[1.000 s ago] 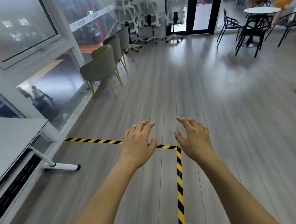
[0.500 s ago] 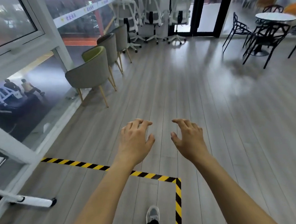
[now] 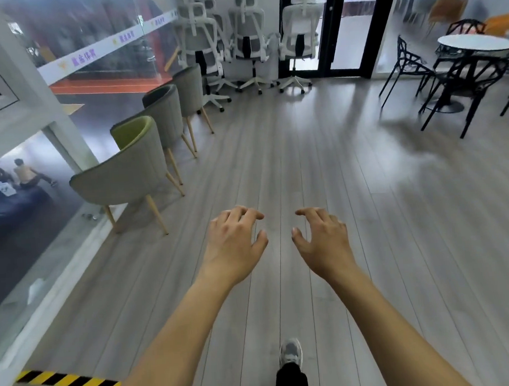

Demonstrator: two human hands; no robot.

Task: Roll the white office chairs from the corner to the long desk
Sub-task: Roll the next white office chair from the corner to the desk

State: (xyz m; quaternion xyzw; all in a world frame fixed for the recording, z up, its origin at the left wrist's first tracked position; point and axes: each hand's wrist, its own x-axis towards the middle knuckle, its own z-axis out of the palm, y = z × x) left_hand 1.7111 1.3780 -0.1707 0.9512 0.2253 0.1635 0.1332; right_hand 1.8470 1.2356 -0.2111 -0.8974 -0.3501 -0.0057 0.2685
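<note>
1. Both my arms are stretched out ahead of me, palms down, over bare grey plank floor [image 3: 320, 164].
2. My left hand [image 3: 233, 245] has loosely curled, spread fingers and holds nothing. My right hand [image 3: 323, 242] is the same: a slack claw, thumb out, empty. The two hands sit near each other, not touching.
3. The white office chairs [image 3: 249, 33] stand in the far corner, well apart from both hands, straight ahead and slightly left. I count three in a row with high mesh backs, headrests and star bases on castors. The rightmost one stands in front of the black-framed glass door [image 3: 335, 27].
4. Between me and that corner, along the left window wall, is a line of grey tub chairs [image 3: 125, 174] on wooden legs. The nearest has a green inner lining.
5. Far right: a round white table [image 3: 475, 46] with black wire-frame chairs [image 3: 465, 84] around it.
6. Writing: a pale strip [image 3: 96, 53] across the left glazing carries purple characters, too blurred to read.
7. Yellow-black hazard tape [image 3: 67, 382] crosses the floor under my forearms, with my grey shoe [image 3: 291, 351] just beyond it.
</note>
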